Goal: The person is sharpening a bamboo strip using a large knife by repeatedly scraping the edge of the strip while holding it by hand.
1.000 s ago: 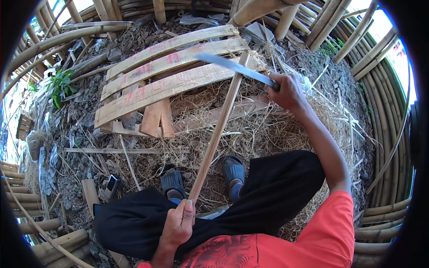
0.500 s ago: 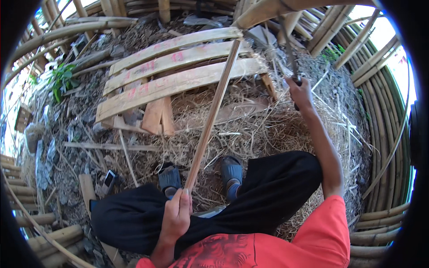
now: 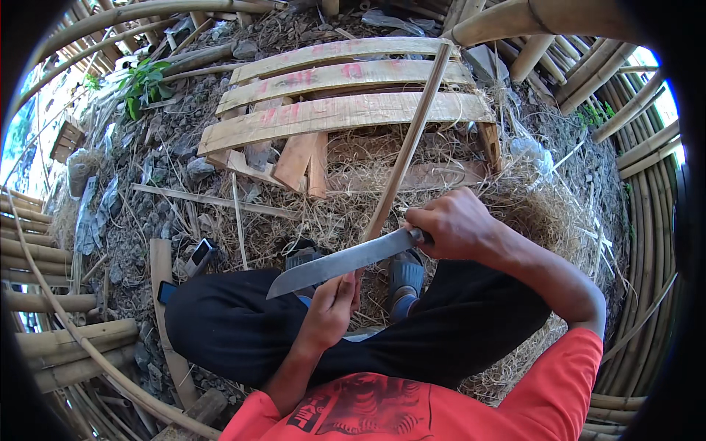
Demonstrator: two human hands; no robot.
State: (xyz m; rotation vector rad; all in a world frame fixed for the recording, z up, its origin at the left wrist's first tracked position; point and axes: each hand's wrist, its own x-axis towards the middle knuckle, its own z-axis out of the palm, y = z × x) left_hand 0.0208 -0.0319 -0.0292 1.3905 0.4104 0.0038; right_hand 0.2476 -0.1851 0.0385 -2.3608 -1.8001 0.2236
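Observation:
My left hand (image 3: 331, 312) is closed round the lower end of a long split bamboo strip (image 3: 408, 151). The strip slants up and away to the right, its far end over the edge of a low slatted wooden bench (image 3: 342, 110). My right hand (image 3: 457, 226) grips a large machete (image 3: 346, 261) by its handle, which is mostly hidden in the fist. Its broad grey blade points left and lies across the strip just above my left hand. Whether the edge touches the strip I cannot tell.
Pale shavings (image 3: 529, 213) cover the ground round my sandalled feet (image 3: 406, 283). Left of my knee lie a small white-and-black device (image 3: 200, 256), a dark phone (image 3: 167, 292) and a flat board (image 3: 168, 323). Bamboo poles (image 3: 654, 242) line the right side; a thick pole (image 3: 544, 18) crosses the far right.
The machete has come down and inward from the far right and now lies across the strip near my left hand. My left hand and the strip have shifted right in view.

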